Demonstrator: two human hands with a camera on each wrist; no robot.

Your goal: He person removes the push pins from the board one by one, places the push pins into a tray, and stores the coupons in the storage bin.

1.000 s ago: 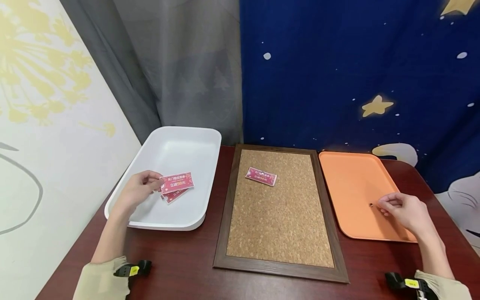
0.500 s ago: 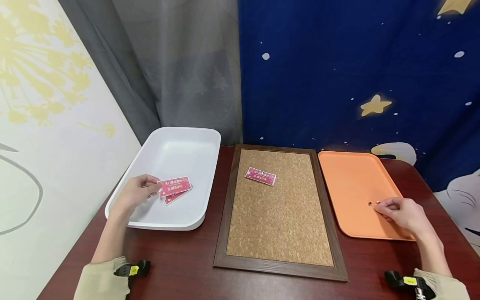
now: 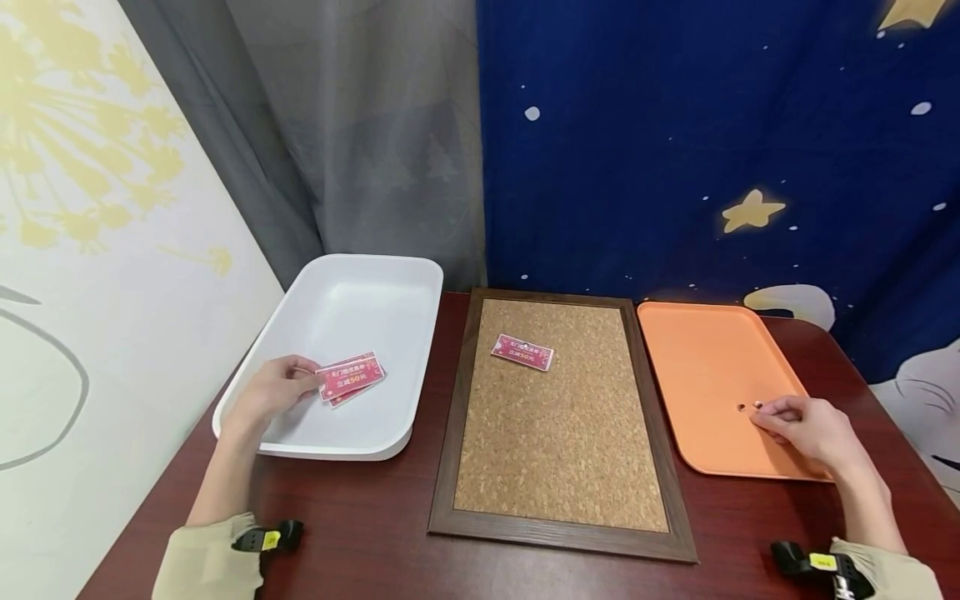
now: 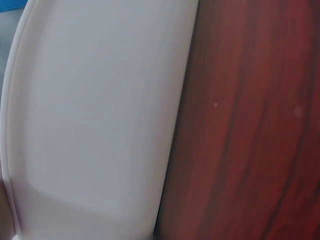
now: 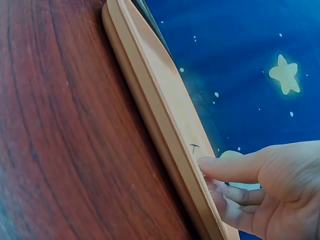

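Observation:
My left hand (image 3: 279, 388) is over the white bin (image 3: 352, 308), pinching the left end of a pink-red coupon (image 3: 351, 377). Another coupon (image 3: 351, 398) lies partly under it, most of its face covered. On the right, my right hand (image 3: 806, 425) is low over the orange tray (image 3: 712, 358), thumb and fingers brought together. A small shiny thumbtack (image 3: 757, 404) shows at those fingertips and seems pinched. Just left of it, a second thumbtack (image 3: 741, 407) sits on the tray; the right wrist view shows a thumbtack (image 5: 194, 148) by my thumb.
Between bin and tray lies a framed corkboard (image 3: 562, 450). A coupon (image 3: 522, 352) is on its upper left, with a small tack (image 3: 525, 343) at its top edge. The dark red table (image 3: 360, 517) runs along the front; a blue curtain (image 3: 675, 150) hangs behind.
The coupon in my left hand has lowered and turned slightly, covering more of the one beneath. My right hand has shifted a little, and a second thumbtack has come into sight at its fingertips.

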